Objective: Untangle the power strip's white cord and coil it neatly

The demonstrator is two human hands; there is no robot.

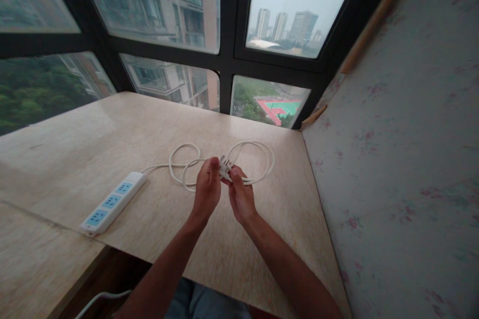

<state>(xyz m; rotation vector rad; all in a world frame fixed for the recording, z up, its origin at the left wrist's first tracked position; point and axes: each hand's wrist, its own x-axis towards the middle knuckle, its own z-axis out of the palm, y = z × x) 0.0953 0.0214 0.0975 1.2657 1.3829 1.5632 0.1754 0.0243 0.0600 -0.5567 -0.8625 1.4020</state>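
Note:
A white plug [225, 166] with metal prongs sits between my two hands above the table. My left hand [207, 188] is closed at its left side, thumb pointing up, around the white power cord [185, 165]. From the right, my right hand [241, 195] pinches the plug, thumb on top. The cord makes loose loops on both sides of my hands. To the left it runs into a white power strip [127, 201] with blue socket faces, which lies socket side up. My fingertips are partly hidden behind the plug and thumbs.
The hands work over a beige marbled tabletop [149, 119]. Dark-framed windows [226, 35] border its far side, and a floral-papered wall [374, 159] its right. Below the front edge is a dark opening [123, 266], with another white cable [105, 296] in it.

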